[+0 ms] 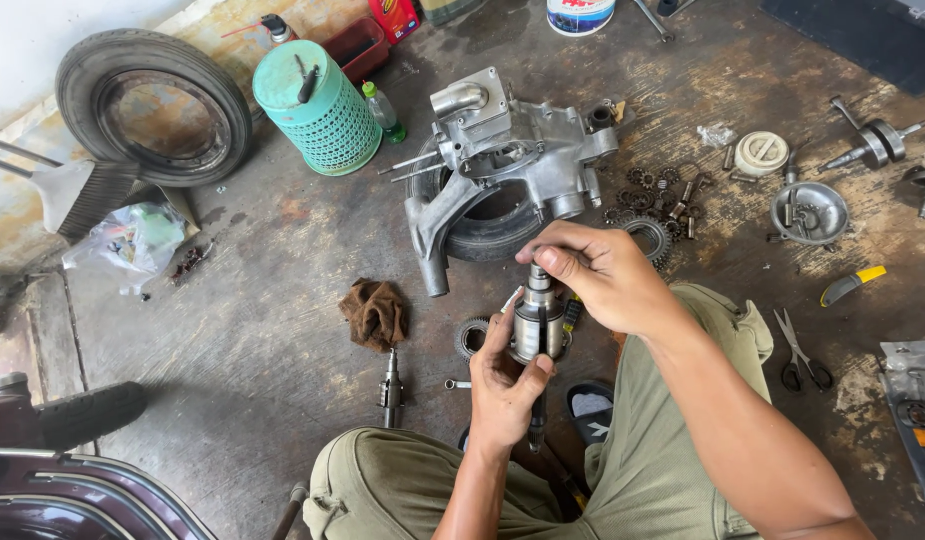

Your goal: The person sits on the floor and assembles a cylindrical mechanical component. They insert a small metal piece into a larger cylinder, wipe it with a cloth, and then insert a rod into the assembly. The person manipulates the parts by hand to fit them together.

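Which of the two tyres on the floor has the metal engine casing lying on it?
The small black tyre in the middle, just beyond the hands, bears the engine casing. The bigger tyre by the wall carries nothing.

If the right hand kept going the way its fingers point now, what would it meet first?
The right hand points left and down; its fingertips already touch the top of the metal shaft assembly held upright by the left hand.

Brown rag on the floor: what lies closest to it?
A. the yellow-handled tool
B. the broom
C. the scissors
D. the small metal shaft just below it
D. The brown rag sits crumpled on the concrete floor, and the small metal shaft lies directly under it in the head view; the scissors and yellow-handled tool are far across on the other side of the person's hands.
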